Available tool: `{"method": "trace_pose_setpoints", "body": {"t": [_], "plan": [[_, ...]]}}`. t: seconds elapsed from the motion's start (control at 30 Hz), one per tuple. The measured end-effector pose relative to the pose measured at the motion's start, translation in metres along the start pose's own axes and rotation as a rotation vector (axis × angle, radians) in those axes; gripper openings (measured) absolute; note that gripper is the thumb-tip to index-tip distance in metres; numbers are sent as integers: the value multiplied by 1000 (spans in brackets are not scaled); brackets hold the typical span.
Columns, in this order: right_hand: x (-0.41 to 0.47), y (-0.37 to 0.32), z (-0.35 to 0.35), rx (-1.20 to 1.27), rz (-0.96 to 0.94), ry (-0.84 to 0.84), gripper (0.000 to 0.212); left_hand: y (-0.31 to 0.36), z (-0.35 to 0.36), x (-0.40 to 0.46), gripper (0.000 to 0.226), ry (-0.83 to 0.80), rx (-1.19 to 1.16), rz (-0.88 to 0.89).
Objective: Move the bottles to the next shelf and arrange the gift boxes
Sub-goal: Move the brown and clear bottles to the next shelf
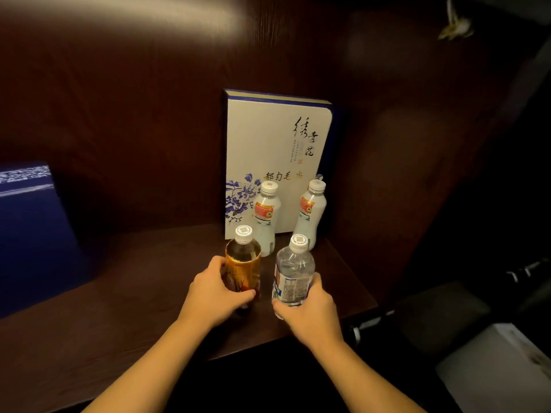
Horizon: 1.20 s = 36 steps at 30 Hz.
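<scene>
The shelf (143, 281) is a very dark brown wood with faint grain, and against its back stands a cream-white gift box (268, 150) edged in navy, with black calligraphy, gold characters and a blue flower print low on its face. Two milky-white bottles (265, 219) carry red and orange labels and white caps. Near the front edge stand an amber bottle (243, 263) with a gold label and a clear bottle (293, 275) with a white and blue label; at the left edge sits a deep blue box (29, 234) with a pale patterned band.
</scene>
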State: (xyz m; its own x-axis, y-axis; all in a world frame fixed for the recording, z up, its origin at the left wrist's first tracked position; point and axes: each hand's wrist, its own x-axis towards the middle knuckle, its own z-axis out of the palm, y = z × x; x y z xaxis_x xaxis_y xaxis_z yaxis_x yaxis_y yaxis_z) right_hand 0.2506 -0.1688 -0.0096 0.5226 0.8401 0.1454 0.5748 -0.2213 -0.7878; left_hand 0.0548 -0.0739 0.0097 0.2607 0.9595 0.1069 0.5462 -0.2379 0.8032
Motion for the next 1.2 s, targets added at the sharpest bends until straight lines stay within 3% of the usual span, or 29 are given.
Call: {"method": "trace_pose_setpoints", "body": {"t": [0.23, 0.63, 0.93, 1.2], "plan": [[-20, 35, -67, 9, 28, 98, 66, 53, 51, -10, 76, -118, -15, 138], [-42, 116, -216, -29, 2, 186, 68, 163, 152, -69, 65, -182, -47, 272], [-50, 195, -339, -30, -48, 129, 64, 247, 250, -130, 68, -195, -66, 212], [-49, 235, -402, -30, -57, 154, 65, 294, 307, -156, 71, -177, -42, 148]]}}
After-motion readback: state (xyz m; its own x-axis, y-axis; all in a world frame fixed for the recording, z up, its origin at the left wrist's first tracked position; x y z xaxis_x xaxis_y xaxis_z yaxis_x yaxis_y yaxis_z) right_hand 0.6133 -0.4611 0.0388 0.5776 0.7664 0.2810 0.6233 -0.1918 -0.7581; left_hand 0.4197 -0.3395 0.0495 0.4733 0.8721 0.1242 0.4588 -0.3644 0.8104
